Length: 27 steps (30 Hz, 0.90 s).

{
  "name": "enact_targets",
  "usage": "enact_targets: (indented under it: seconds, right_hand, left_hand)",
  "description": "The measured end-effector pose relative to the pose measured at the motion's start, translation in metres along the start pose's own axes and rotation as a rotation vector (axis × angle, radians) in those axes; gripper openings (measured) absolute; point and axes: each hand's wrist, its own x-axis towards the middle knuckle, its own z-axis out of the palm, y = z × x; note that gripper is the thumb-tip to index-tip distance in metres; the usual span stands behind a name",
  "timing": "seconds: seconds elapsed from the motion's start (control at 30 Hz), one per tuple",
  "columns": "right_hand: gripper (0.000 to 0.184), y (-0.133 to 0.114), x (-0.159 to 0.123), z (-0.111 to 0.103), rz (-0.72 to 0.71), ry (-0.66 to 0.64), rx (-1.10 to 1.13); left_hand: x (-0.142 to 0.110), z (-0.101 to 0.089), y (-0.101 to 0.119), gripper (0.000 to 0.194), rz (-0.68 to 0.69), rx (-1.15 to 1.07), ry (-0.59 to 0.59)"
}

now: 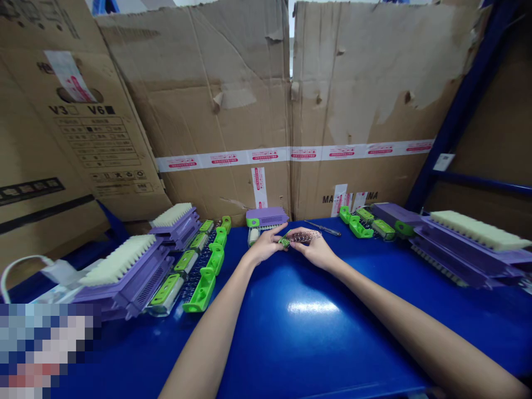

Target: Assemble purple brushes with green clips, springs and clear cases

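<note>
Over the middle of the table, my left hand (265,247) pinches a small green piece (285,241), with one finger stretched out past it. My right hand (318,252) is closed at the other side of the same piece. A coppery wire coil (305,236) runs from the green piece across my right fingers. Whether the coil is fixed to the piece is too small to tell. Just behind my left hand sits a purple block (268,215) with a green end and bristles below. Behind my right hand lies a screwdriver (323,228).
At left stand stacked purple housings with cream bristle pads (120,259), a row of green-topped clear parts (168,289) and green brackets (201,291). More purple housings (465,252) and green brackets (361,228) are at right. Cardboard sheets (216,122) wall the blue table (307,343).
</note>
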Motion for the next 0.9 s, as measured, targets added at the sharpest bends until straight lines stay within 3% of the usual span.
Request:
enact_targets:
  seconds: [0.17,0.37,0.6,0.9]
  right_hand:
    - [0.021,-0.0029,0.0004,-0.0049,0.064,-0.029,0.052]
    - [0.015,-0.0028,0.0025,-0.0077,0.012,-0.001,0.012]
    - [0.013,-0.0045,0.0009,-0.0057,0.018,-0.051,-0.019]
    - [0.018,0.0038,0.0054,-0.0079,0.017,-0.009,-0.057]
  left_hand:
    - [-0.0004,0.0006,0.0016,0.065,-0.039,0.052,-0.015]
    - [-0.001,0.0046,0.0055,0.048,-0.052,0.054,0.017]
    - [-0.0004,0.0046,0.0034,0.069,-0.048,-0.015,-0.054]
    - [-0.0008,0.0087,0.0043,0.056,-0.049,-0.043,0.013]
